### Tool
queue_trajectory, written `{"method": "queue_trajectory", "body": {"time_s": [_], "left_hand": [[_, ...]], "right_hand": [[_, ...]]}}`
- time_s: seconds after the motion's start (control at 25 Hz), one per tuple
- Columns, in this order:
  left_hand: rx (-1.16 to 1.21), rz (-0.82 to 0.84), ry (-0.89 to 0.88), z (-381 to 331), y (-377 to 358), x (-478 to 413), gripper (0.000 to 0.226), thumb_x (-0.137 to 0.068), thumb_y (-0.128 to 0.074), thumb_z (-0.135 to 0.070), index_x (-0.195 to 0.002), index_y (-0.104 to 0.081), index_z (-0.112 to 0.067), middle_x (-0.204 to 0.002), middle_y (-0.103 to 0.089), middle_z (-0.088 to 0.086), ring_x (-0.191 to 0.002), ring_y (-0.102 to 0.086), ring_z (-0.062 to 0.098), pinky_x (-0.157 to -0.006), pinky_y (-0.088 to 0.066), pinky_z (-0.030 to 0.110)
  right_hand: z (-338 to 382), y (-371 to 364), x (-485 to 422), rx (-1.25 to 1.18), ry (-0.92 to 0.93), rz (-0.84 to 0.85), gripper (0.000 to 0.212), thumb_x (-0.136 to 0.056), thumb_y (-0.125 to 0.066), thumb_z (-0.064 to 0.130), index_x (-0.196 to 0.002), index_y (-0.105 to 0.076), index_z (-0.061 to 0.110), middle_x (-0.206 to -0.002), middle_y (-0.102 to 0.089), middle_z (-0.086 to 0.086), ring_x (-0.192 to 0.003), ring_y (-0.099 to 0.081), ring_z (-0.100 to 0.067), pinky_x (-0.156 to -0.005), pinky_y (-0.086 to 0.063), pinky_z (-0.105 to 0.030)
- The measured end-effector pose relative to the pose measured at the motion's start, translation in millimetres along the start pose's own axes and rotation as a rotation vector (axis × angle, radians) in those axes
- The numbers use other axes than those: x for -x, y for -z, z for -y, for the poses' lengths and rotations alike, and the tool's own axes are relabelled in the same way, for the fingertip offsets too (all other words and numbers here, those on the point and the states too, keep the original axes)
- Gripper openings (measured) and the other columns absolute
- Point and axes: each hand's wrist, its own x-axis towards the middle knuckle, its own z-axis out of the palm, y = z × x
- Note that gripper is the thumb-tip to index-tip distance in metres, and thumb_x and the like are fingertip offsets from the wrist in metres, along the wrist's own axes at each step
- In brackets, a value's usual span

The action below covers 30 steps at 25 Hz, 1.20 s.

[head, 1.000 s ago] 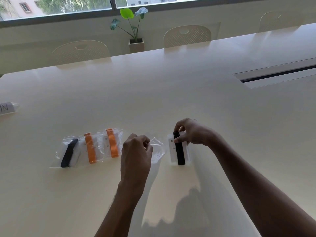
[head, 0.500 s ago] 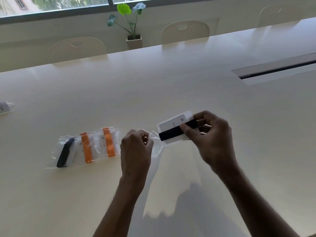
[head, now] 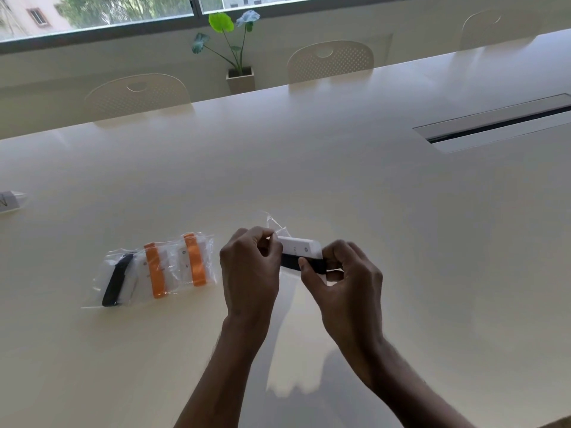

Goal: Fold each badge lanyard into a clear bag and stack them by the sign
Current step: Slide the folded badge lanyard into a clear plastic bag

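The table [head: 309, 168] is broad, pale and glossy, and fills most of the view; a cable slot [head: 497, 125] is set into it at the far right. Chairs [head: 137, 92] stand along its far edge, and a potted plant [head: 239, 57] stands beyond them under the window. At the far left edge of the table, a sign [head: 9, 201] is only partly in view. Left of the hands, well apart from the sign, three filled bags [head: 154, 267] lie overlapping on the table, one with a black strap and two with orange straps.

Both hands are raised just above the table, close together. The left hand [head: 247, 273] is closed in a pinch on the mouth of a clear bag [head: 276, 225], whose loose film rises above the fingers. The right hand [head: 349, 279] grips a folded badge [head: 301, 248] with its black lanyard [head: 306, 264] between thumb and fingers. The badge lies level between the two hands, its left end at the bag's mouth. How far that end has entered cannot be told.
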Motion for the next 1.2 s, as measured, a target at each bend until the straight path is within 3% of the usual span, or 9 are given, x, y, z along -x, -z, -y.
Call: {"method": "queue_trajectory", "body": {"time_s": [0.16, 0.28, 0.44, 0.64, 0.84, 0.92, 1.0, 1.12, 1.2], "left_hand": [[0.002, 0.031, -0.061, -2.3, 0.2, 4.4, 0.016, -0.09, -0.08, -0.018, -0.104, -0.08, -0.009, -0.094, -0.076, 0.003, -0.077, -0.071, 0.013, -0.071, -0.063, 0.026], [0.019, 0.081, -0.113, -4.9, 0.1, 6.9, 0.02, -0.092, -0.079, -0.021, -0.109, -0.08, -0.01, -0.099, -0.077, 0.002, -0.079, -0.072, 0.011, -0.073, -0.063, 0.024], [0.104, 0.119, -0.125, -10.7, 1.8, 7.5, 0.018, -0.092, -0.078, -0.02, -0.108, -0.08, -0.011, -0.099, -0.078, -0.002, -0.081, -0.073, 0.008, -0.074, -0.062, 0.019], [0.212, 0.086, -0.062, -19.4, 3.6, 8.2, 0.014, -0.093, -0.077, -0.017, -0.106, -0.08, -0.015, -0.098, -0.077, -0.008, -0.085, -0.074, 0.004, -0.076, -0.06, 0.016], [0.28, 0.099, 0.01, -20.8, 5.2, 7.6, 0.008, -0.094, -0.077, -0.021, -0.102, -0.079, -0.019, -0.091, -0.078, -0.012, -0.082, -0.075, 0.001, -0.076, -0.061, 0.018], [0.327, 0.099, 0.086, -18.0, 5.3, 6.3, 0.009, -0.094, -0.076, -0.021, -0.101, -0.079, -0.018, -0.088, -0.079, -0.01, -0.079, -0.076, 0.004, -0.075, -0.065, 0.025], [0.392, 0.072, 0.156, -16.3, 4.6, 4.5, 0.009, -0.093, -0.076, -0.019, -0.102, -0.079, -0.016, -0.088, -0.08, -0.006, -0.079, -0.078, 0.01, -0.076, -0.067, 0.034], [0.539, 0.018, 0.327, -14.9, 5.8, 1.0, 0.006, -0.094, -0.075, -0.013, -0.098, -0.077, -0.015, -0.086, -0.08, -0.001, -0.079, -0.079, 0.016, -0.077, -0.067, 0.037], [0.733, 0.036, 0.479, -12.9, 8.8, -2.6, 0.004, -0.095, -0.073, -0.008, -0.097, -0.075, -0.01, -0.085, -0.079, 0.009, -0.079, -0.08, 0.023, -0.081, -0.066, 0.042]], "right_hand": [[-4.9, -8.4, -4.3, -0.024, -0.05, -0.062, 0.025, -0.083, -0.086, 0.015, -0.078, -0.062, 0.018, -0.08, -0.067, 0.007, -0.072, -0.068, -0.009, -0.061, -0.055, -0.02], [-6.2, -12.3, -9.5, -0.11, -0.135, -0.119, 0.021, -0.085, -0.086, 0.022, -0.08, -0.065, 0.019, -0.078, -0.071, 0.009, -0.074, -0.07, -0.011, -0.066, -0.058, -0.027], [-4.0, -15.9, -10.8, -0.182, -0.143, -0.155, 0.022, -0.085, -0.087, 0.025, -0.089, -0.066, 0.021, -0.081, -0.073, 0.012, -0.078, -0.072, -0.011, -0.07, -0.059, -0.025], [-2.2, -24.4, -5.8, -0.106, -0.117, -0.155, 0.038, -0.083, -0.088, 0.029, -0.091, -0.05, 0.025, -0.074, -0.059, 0.014, -0.059, -0.054, -0.012, -0.053, -0.043, -0.019], [-9.3, -20.6, -8.5, 0.089, -0.016, -0.108, 0.029, -0.088, -0.081, 0.041, -0.095, -0.058, 0.026, -0.082, -0.068, 0.022, -0.054, -0.057, -0.013, -0.049, -0.042, -0.023], [-11.9, -20.8, -6.7, 0.098, 0.031, -0.063, 0.022, -0.091, -0.077, 0.044, -0.097, -0.065, 0.026, -0.087, -0.071, 0.021, -0.058, -0.061, -0.008, -0.053, -0.046, -0.023], [-14.2, -21.8, -5.1, 0.084, 0.09, -0.028, 0.015, -0.096, -0.073, 0.04, -0.101, -0.072, 0.026, -0.101, -0.071, 0.017, -0.076, -0.064, -0.004, -0.06, -0.048, -0.023], [-16.6, -20.4, -4.5, 0.091, 0.112, 0.07, 0.025, -0.097, -0.068, 0.043, -0.116, -0.076, 0.029, -0.128, -0.061, 0.007, -0.107, -0.061, -0.006, -0.079, -0.053, -0.021], [-16.0, -18.4, -6.6, -0.045, 0.07, 0.125, 0.027, -0.095, -0.074, 0.034, -0.122, -0.075, 0.029, -0.13, -0.063, 0.009, -0.109, -0.065, -0.002, -0.083, -0.058, -0.025]]}}
